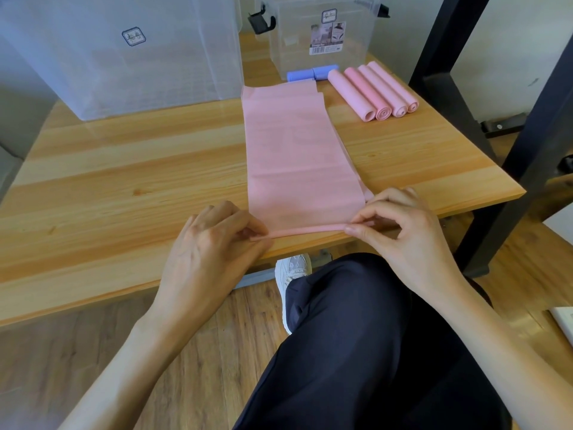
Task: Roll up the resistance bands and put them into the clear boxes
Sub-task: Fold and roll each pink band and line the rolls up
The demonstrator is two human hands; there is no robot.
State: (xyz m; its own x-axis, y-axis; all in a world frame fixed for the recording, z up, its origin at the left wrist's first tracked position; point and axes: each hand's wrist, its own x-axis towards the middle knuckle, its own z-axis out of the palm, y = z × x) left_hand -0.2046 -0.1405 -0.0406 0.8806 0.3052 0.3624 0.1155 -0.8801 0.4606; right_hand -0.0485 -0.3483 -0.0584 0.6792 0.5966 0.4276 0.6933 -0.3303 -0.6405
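Note:
A flat pink resistance band (294, 150) lies stretched along the wooden table (124, 187), its near end turned into a thin tight roll at the table's front edge. My left hand (210, 243) pinches the left end of that roll. My right hand (400, 231) pinches its right end. Several finished pink rolls (375, 91) lie side by side at the back right. A blue roll (310, 73) rests against the smaller clear box (322, 35). A larger clear box (124, 51) stands at the back left.
Black metal frame legs (446, 72) rise to the right of the table. My dark-trousered knee (356, 305) and a white shoe (291, 268) sit below the front edge, over a wood floor.

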